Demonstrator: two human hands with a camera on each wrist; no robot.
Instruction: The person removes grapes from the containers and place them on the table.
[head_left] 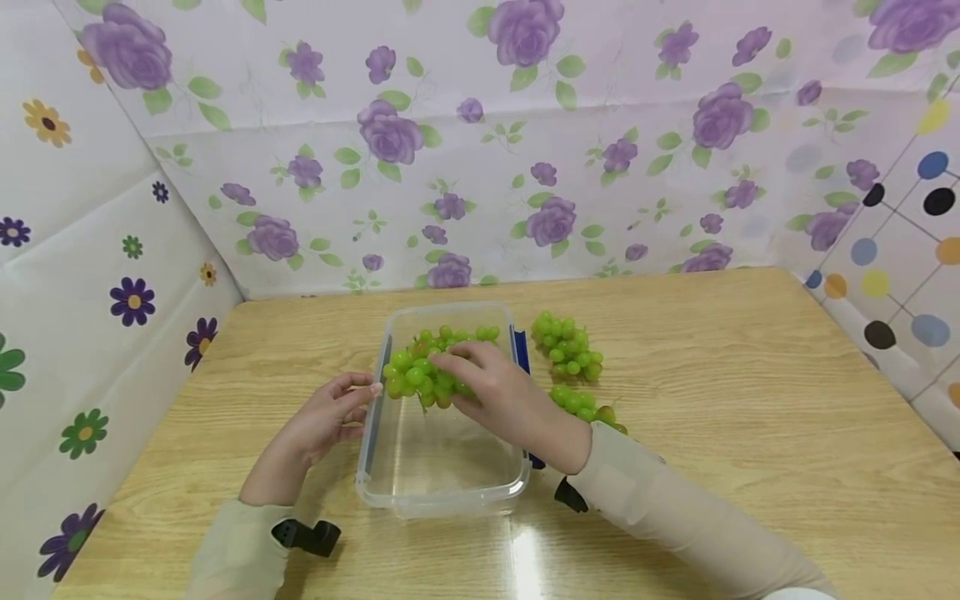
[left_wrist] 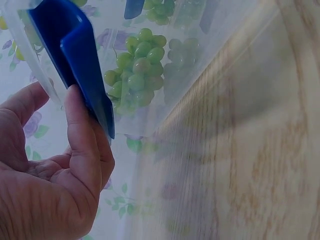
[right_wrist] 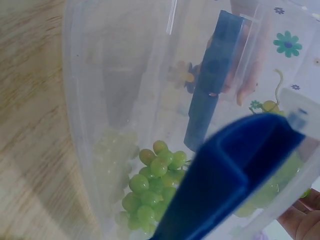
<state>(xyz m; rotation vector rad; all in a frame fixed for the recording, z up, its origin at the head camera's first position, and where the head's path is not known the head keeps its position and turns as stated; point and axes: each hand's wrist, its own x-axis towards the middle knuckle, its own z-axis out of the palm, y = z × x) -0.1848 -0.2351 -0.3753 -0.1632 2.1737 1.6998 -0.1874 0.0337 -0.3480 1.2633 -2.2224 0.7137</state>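
A clear plastic container with blue latches stands on the table. My left hand pinches its left rim, thumb at the edge and fingers against the outer latch. Over the container's far half, my right hand holds a bunch of green grapes from above, partly covering it. Through the clear wall, the right wrist view shows another bunch lying on the container's floor. That bunch also shows in the left wrist view, beyond the latch.
Right of the container, a grape bunch lies on the wooden table. A nearer bunch is partly hidden by my right forearm. Flower-patterned sheeting stands behind the table, with more patterned sheeting at both sides.
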